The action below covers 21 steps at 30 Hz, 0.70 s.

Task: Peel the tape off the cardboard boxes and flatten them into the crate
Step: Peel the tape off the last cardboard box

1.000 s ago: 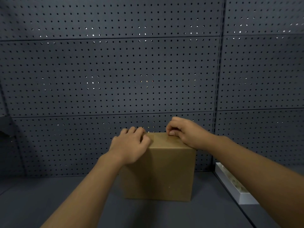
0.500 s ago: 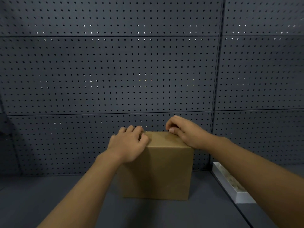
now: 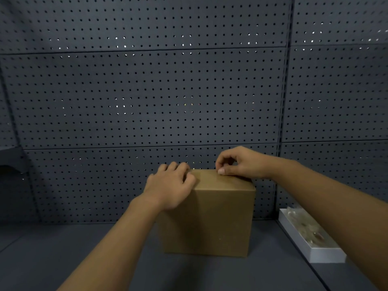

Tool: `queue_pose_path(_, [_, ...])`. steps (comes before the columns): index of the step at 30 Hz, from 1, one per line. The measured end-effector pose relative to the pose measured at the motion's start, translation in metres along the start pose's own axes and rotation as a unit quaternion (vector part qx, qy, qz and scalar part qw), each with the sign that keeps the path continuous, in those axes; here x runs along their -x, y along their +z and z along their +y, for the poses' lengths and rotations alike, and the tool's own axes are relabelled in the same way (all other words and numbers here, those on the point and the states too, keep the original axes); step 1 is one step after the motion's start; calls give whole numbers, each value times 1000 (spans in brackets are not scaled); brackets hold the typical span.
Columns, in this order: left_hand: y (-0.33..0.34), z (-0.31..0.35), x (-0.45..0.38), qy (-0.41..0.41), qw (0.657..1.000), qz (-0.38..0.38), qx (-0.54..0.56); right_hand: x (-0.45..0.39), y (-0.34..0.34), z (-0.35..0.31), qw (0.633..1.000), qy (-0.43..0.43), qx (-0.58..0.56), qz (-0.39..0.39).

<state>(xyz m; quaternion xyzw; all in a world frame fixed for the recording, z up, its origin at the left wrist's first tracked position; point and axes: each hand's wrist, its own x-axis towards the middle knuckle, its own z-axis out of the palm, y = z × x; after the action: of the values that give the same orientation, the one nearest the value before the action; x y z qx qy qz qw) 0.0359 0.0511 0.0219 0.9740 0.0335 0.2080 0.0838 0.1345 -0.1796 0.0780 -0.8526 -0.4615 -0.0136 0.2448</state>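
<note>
A closed brown cardboard box [image 3: 210, 219] stands upright on the dark shelf [image 3: 63, 259], close to the pegboard back wall. A strip of clear tape [image 3: 206, 178] runs across its top from front to back. My left hand [image 3: 170, 187] rests on the top left corner, its fingers curled over the far edge. My right hand [image 3: 239, 162] is at the far edge of the top, thumb tip pressed down at the tape's far end and curled fingers pinching there. Whether any tape is lifted is hidden by the fingers.
A shallow white tray [image 3: 315, 248] with small pale items lies on the shelf to the right of the box, partly under my right forearm. The dark pegboard wall [image 3: 147, 101] rises straight behind. A dark bracket [image 3: 10, 158] juts out at far left.
My right hand's knuckles and fingers have risen a little off the box top while the thumb stays down at the far edge. The left hand and the box stay put.
</note>
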Motion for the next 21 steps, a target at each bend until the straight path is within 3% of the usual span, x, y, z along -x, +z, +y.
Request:
queue_pose_path(6, [0,1,-1,3,1000,-1,-5,-6,0,-8,1000,25,-3,-8])
queue_pose_path(14, [0,2,-2,-7,1000,-6,-8,-15,12,-22,990,76,111,-40])
queue_pose_path(21, [-1,0,-1,-6,1000,-11,1,-8,14,-19,994,74,70,-44])
